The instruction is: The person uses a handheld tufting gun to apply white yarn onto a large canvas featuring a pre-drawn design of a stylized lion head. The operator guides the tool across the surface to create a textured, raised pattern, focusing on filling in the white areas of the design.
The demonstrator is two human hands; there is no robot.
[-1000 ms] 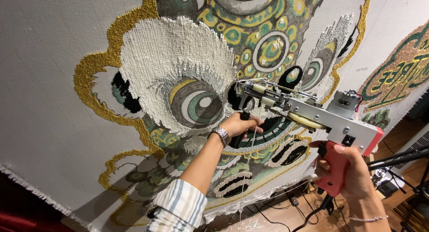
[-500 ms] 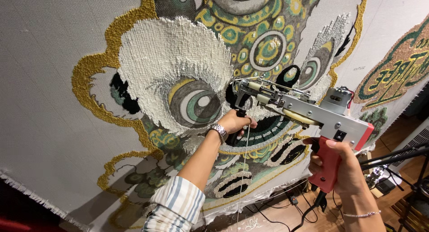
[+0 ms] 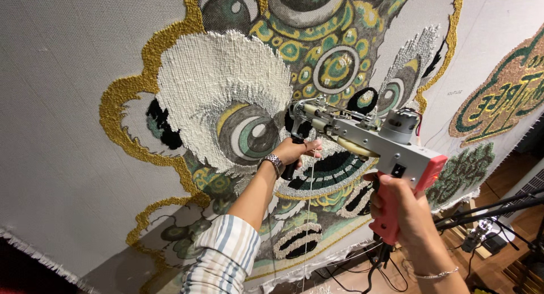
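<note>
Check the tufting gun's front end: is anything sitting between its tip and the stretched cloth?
Nothing visible. The tufting gun points straight at the cloth, with only white yarn hanging below. The left hand grips the front handle; the right hand holds the red grip.

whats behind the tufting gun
Behind the tufting gun hangs the tufted cloth: dark green, black and yellow patterned patches show around it. The left hand grips the front handle, the right hand the red grip. The patch under the gun's nose is covered.

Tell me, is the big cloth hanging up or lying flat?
Hanging up: the cloth stands like a wall, spread flat, its frayed bottom edge above the floor.
</note>
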